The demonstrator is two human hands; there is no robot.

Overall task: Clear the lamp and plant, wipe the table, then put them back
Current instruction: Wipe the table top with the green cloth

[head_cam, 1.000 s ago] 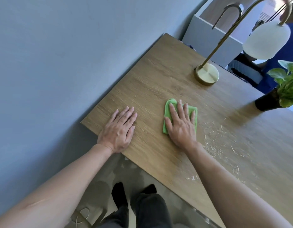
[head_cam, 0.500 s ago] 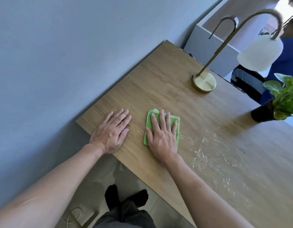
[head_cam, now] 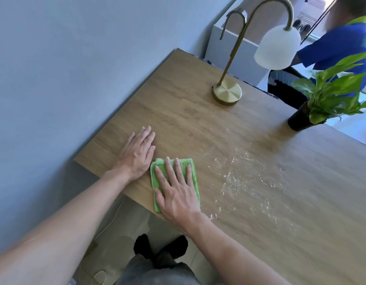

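Now the folded green cloth (head_cam: 174, 184) sits closer to the near edge of the wooden surface (head_cam: 198, 124) than half a second ago, just beside the left hand (head_cam: 136, 155). The right hand (head_cam: 177, 194) presses it flat, fingers (head_cam: 179, 169) straight and slightly spread. The left hand's fingers lie straight on bare wood. White residue (head_cam: 243, 182) streaks the wood to the right. The brass arched lamp with white shade (head_cam: 227, 93) and leafy green plant in a black pot (head_cam: 301, 118) stand at the far side.
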